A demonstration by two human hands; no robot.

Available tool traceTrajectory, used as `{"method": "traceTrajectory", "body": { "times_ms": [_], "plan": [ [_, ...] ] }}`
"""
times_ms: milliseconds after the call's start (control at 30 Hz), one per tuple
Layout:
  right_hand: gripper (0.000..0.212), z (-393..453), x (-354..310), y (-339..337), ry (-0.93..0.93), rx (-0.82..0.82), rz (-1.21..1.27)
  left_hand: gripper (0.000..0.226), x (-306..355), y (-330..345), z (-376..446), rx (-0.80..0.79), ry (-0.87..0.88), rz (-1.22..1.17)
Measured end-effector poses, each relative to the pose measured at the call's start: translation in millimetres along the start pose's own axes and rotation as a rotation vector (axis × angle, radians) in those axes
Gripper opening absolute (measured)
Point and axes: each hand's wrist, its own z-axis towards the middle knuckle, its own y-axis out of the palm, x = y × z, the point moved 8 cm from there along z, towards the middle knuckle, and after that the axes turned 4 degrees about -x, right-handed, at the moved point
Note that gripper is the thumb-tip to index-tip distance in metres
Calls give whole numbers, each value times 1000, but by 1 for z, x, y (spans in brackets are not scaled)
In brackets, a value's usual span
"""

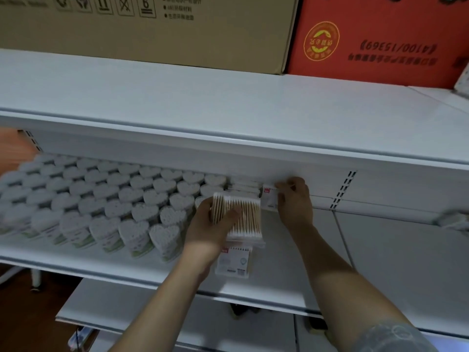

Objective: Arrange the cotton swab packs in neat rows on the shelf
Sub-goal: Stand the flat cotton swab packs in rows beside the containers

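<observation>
On the white shelf [291, 275], my left hand [210, 224] grips a flat clear pack of wooden-stick cotton swabs [247, 217] by its left end, holding it above the shelf. My right hand [294, 199] pinches another swab pack with a red-marked label [269, 198], standing it on edge near the shelf's back wall. A further flat pack with a red and white label [234, 261] lies on the shelf under my left wrist. More flat packs [243, 186] are stacked behind the held one.
Several rows of heart-shaped swab tubs [109, 196] fill the shelf's left part. A brown carton [152, 29] and a red carton [375, 39] stand on the upper shelf [228, 105]. A small blurred pack [454, 219] lies at the far right.
</observation>
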Motion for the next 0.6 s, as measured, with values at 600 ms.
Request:
{"method": "traceTrajectory", "body": {
  "times_ms": [600],
  "plan": [
    [18, -131, -43, -125, 364, 25, 917, 15, 2, 58, -15, -29, -69, -79]
  ]
}}
